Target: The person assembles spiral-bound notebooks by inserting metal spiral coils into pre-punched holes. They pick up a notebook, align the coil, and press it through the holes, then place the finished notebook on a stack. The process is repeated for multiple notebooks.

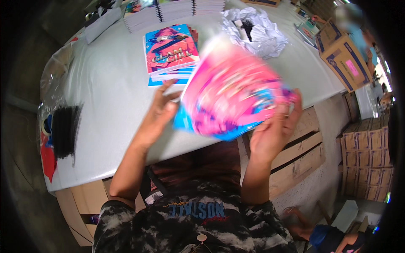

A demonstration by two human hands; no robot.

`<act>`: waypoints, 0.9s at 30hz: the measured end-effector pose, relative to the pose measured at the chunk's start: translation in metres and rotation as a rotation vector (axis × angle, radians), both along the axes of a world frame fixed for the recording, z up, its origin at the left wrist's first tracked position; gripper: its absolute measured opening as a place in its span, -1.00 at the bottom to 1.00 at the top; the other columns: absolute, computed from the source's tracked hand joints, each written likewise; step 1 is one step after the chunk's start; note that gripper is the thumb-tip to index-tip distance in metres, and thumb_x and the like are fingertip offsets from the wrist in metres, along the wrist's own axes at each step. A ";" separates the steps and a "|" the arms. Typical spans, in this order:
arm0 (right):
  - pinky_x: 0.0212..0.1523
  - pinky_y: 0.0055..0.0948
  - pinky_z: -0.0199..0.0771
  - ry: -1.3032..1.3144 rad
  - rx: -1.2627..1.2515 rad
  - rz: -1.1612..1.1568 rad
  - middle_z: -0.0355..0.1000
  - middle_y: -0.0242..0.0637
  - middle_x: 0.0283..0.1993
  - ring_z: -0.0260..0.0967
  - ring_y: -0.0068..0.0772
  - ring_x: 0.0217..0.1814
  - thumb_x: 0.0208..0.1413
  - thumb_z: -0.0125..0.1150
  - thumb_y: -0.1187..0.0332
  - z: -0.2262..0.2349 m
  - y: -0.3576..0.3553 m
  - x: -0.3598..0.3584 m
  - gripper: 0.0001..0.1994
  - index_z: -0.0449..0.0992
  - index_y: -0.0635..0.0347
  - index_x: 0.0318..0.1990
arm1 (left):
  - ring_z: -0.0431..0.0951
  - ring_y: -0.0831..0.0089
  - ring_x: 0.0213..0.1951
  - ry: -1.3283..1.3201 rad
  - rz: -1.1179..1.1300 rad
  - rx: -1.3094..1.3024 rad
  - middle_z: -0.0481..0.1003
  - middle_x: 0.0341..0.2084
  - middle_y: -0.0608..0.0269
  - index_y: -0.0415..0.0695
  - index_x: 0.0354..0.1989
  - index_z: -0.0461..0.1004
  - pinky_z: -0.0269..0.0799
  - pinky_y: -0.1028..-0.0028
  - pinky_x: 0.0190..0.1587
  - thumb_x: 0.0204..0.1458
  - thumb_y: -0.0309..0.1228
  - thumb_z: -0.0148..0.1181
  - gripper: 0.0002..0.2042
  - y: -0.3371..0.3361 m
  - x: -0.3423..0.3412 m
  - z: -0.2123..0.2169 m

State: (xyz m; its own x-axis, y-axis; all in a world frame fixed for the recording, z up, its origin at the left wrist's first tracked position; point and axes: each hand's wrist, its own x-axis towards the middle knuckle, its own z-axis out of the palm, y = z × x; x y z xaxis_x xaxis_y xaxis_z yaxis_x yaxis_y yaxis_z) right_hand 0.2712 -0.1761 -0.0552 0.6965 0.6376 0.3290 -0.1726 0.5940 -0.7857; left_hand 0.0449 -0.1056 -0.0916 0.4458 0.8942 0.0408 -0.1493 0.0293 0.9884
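A notebook cover or booklet (232, 90) in pink, blue and purple is tilted above the table's near edge, smeared by motion. My right hand (274, 126) grips it by its right edge, thumb on the printed face. To its left, my left hand (160, 111) has its fingers apart and holds nothing, close to the booklet's left edge. Just beyond that hand lies a stack of similar booklets (171, 48), the top one showing a pink and blue illustrated cover. White page edges show at the stack's near side.
Black spiral binding coils (65, 130) lie at the table's left edge. Along the back stand several spiral-bound stacks (175, 12). Crumpled white paper (272, 40) sits behind the booklet. Cardboard boxes (344, 61) are at right, near another person; more boxes (367, 156) are piled beyond.
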 end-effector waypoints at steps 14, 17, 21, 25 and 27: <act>0.07 -0.16 0.17 -0.735 -0.584 -0.548 0.25 0.05 0.02 0.22 -0.02 0.00 0.08 0.06 0.35 -0.132 0.016 0.077 -0.64 0.24 0.36 -0.01 | 0.44 -0.01 -0.13 0.897 0.280 0.774 0.44 -0.19 -0.14 -0.24 0.21 0.05 0.27 0.18 0.00 -0.12 -0.06 0.25 -0.21 0.060 0.120 -0.067; 0.08 -0.12 0.16 -0.759 -0.554 -0.522 0.30 0.08 0.02 0.25 0.02 0.03 0.11 0.02 0.29 -0.134 0.022 0.081 -0.56 0.22 0.36 0.09 | 0.45 -0.04 -0.14 0.918 0.168 0.785 0.44 -0.22 -0.17 -0.20 0.26 -0.06 0.31 0.20 -0.04 -0.26 -0.04 0.36 -0.05 0.047 0.117 -0.052; 0.03 -0.12 0.19 -0.634 -0.572 -0.564 0.40 0.03 -0.08 0.33 0.01 -0.06 0.11 0.01 0.31 -0.140 0.032 0.083 -0.61 0.32 0.35 0.06 | 0.49 0.01 -0.20 0.962 0.002 0.586 0.46 -0.25 -0.15 -0.15 0.26 -0.09 0.40 0.24 -0.17 -0.44 -0.07 0.46 0.07 0.046 0.122 -0.029; -0.07 -0.18 0.27 -0.680 -0.554 -0.649 0.42 0.02 -0.14 0.37 -0.01 -0.14 0.08 0.01 0.37 -0.139 0.037 0.085 -0.66 0.38 0.35 0.00 | 0.52 0.06 -0.26 0.904 -0.004 0.556 0.46 -0.29 -0.10 -0.10 0.25 -0.05 0.45 0.28 -0.28 -0.50 -0.07 0.48 0.07 0.049 0.118 -0.034; -0.11 -0.19 0.30 -0.736 -0.563 -0.675 0.42 0.02 -0.16 0.37 -0.01 -0.15 0.07 0.01 0.40 -0.139 0.038 0.086 -0.67 0.38 0.35 -0.01 | 0.53 0.09 -0.30 0.977 0.067 0.705 0.46 -0.32 -0.05 -0.12 0.25 -0.06 0.46 0.31 -0.33 -0.50 -0.07 0.47 0.08 0.043 0.119 -0.041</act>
State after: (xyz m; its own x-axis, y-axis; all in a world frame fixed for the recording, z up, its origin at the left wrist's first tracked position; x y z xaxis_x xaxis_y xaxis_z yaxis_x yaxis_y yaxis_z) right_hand 0.3577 -0.1383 -0.1943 0.7096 0.3929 0.5850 0.6593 -0.0771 -0.7479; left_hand 0.1643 -0.0628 -0.1324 0.5142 0.8338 0.2010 0.6901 -0.5413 0.4803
